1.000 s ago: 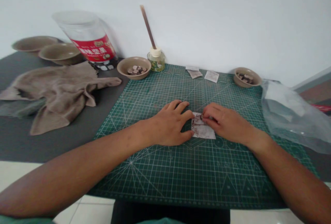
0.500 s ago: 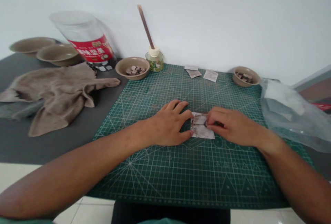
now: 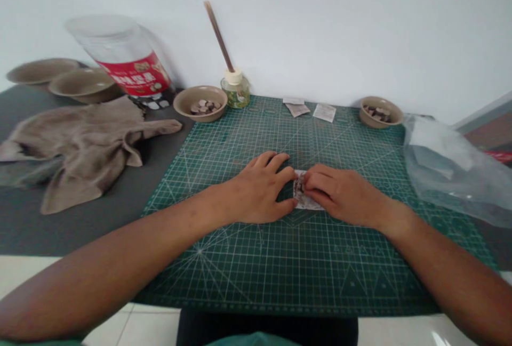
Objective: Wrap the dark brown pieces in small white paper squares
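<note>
I should pin the left edge of the paper [image 3: 301,200] flat on the cutting mat [image 3: 264,266] with my spread left hand [image 3: 260,188], while my right hand [image 3: 348,196], fingers pinched, any contents hidden, works lightly.

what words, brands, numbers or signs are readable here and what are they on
"味坚果", probably: large white characters on the plastic jar's red label, blurred; the character before them is unclear.
Smaller print on that label: too small to read.
Fine markings on the green cutting mat: too small to read.
Dark marks on the paper square between the hands: nothing legible.
</note>
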